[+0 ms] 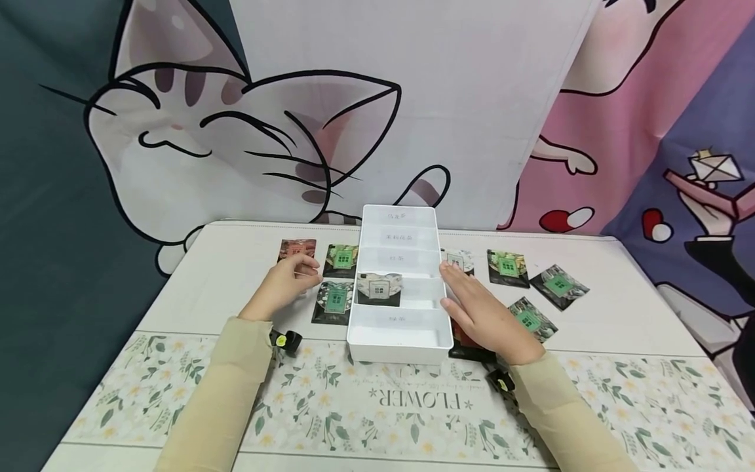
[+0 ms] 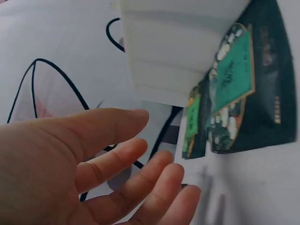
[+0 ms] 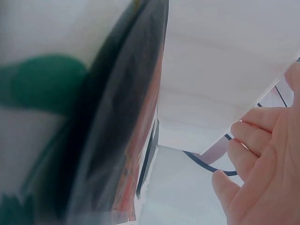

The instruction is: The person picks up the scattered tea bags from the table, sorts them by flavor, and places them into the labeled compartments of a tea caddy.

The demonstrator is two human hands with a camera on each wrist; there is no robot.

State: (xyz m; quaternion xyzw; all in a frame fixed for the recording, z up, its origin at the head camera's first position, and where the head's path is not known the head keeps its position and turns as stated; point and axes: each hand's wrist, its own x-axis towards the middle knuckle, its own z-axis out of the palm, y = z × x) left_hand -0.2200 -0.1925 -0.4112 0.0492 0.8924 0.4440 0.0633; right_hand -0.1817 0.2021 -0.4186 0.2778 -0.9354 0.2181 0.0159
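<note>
At left, the left hand (image 1: pixel 285 283) hangs over the bench (image 1: pixel 200 282) next to a red packet (image 1: pixel 297 247), its thumb and fingers loosely bent, parted and holding nothing; whether it touches the packet cannot be told. The bent posture would suit a thin, flat thing, best taken by an edge. Next, a leafy packet (image 1: pixel 341 259) and, nearer the person, a dark packet (image 1: pixel 333 303) lie just beside the box, face up, presumably so that their fronts can be read. At centre, the white box (image 1: pixel 401 354) runs lengthwise away from the person, its five compartments (image 1: pixel 407 335) marked with labels (image 1: pixel 396 258), an arrangement likely meant to keep kinds apart; a grey packet (image 1: pixel 379 289) sits in the second compartment from the near end, toward the left wall. Past the box, a pale packet (image 1: pixel 462 257) and a red-and-black packet (image 1: pixel 472 349) are partly hidden by the right hand (image 1: pixel 491 316), which grips nothing, its straight fingers set against the box's right edge, probably to steady a light container. Farthest right lie a green-and-yellow packet (image 1: pixel 508 267), a green packet (image 1: pixel 533 318) and a dark green packet (image 1: pixel 560 286), loosely spread and variously turned
</note>
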